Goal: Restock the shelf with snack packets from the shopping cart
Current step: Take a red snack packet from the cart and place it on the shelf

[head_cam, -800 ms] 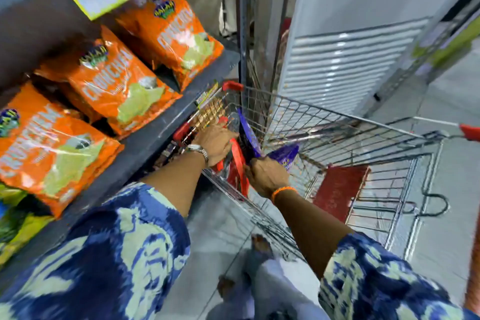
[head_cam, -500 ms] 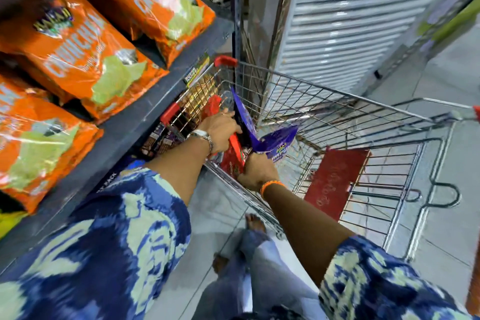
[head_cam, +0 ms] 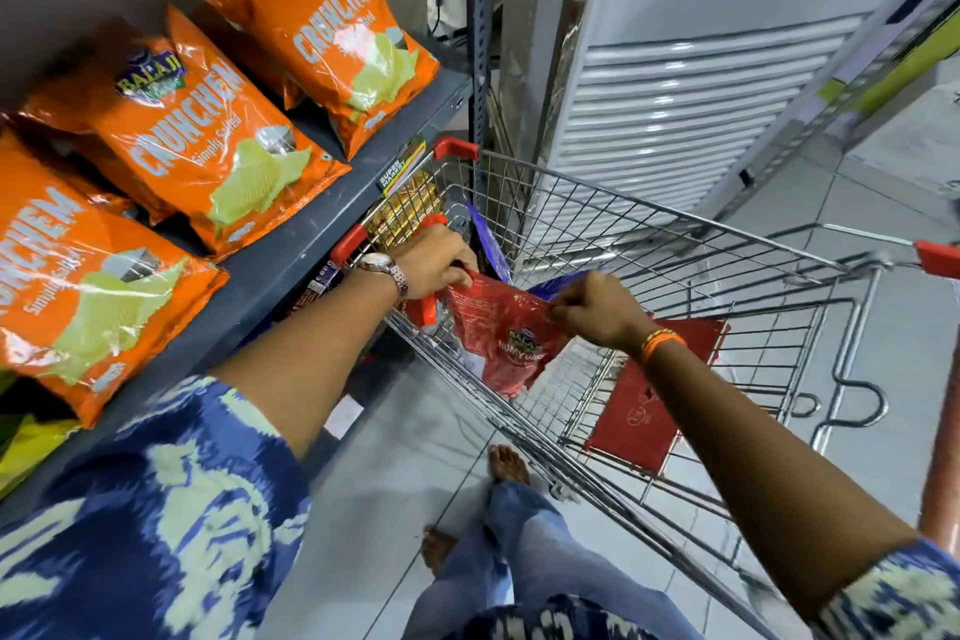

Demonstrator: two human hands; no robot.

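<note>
A red snack packet hangs over the near rim of the wire shopping cart. My left hand pinches its upper left corner and my right hand pinches its upper right corner. Behind it, blue packets and more red ones stand inside the cart's front end. The grey shelf on the left carries several orange Crunchem packets, leaning face up.
A red flap lies in the cart's child seat. A grey shelf upright stands at the cart's front corner. A white louvred unit is behind the cart. Bare feet and tiled floor are below.
Both hands were down inside the cart among the blue and red packets. They have since come up with a red packet stretched between them, now over the cart's near rim.
</note>
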